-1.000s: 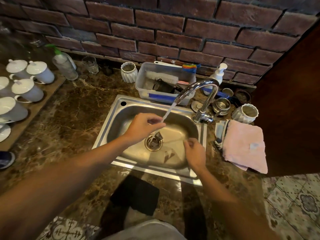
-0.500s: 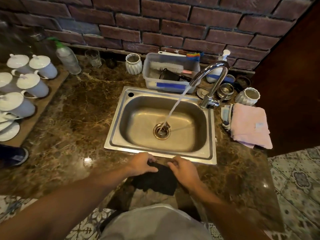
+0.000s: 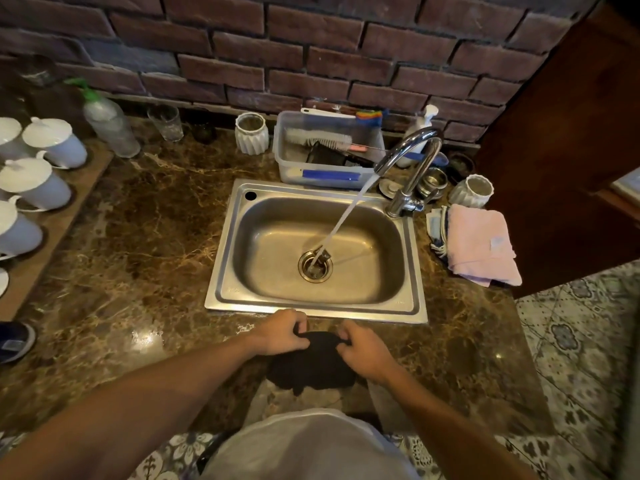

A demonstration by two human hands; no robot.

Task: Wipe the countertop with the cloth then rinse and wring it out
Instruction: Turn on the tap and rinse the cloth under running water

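A black cloth lies on the brown marble countertop just in front of the steel sink. My left hand pinches its upper left edge and my right hand pinches its upper right edge, so the top of the cloth is bunched between them. The lower part of the cloth hangs over the counter's front edge. Water runs from the curved tap down into the drain.
A folded pink towel lies right of the sink. Behind the sink stand a plastic tub with a brush, white ribbed cups, a soap pump and a glass. White lidded mugs line the left side. A brick wall rises behind.
Both hands left the sink basin, came back to the counter's front edge and took hold of the black cloth. In the last half second they gathered its top edge closer together.
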